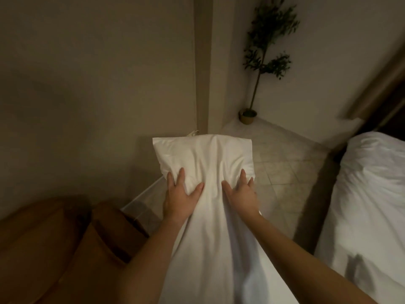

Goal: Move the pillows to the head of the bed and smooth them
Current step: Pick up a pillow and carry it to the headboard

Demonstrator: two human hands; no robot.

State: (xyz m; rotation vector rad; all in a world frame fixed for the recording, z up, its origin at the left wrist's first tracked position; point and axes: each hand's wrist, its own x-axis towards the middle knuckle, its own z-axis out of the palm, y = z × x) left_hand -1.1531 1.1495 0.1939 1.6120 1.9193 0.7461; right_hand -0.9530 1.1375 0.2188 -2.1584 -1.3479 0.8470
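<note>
While both hands (pixel 182 200) clutch the pillow (pixel 206 159), tiled floor (pixel 285 167) lies below.

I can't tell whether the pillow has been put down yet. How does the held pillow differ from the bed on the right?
The pillow is gripped by the left hand and right hand, raised above the tiled floor; the bed lies untouched. The pillow is pinched into folds, the bed only loosely rumpled. Both are white.

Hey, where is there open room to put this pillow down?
The white bed at right shows bare, rumpled bedding along its near edge. The tiled floor between bed and potted plant is open. Lower left is crowded by the brown sofa. Both hands, left and right, clutch the pillow.
</note>
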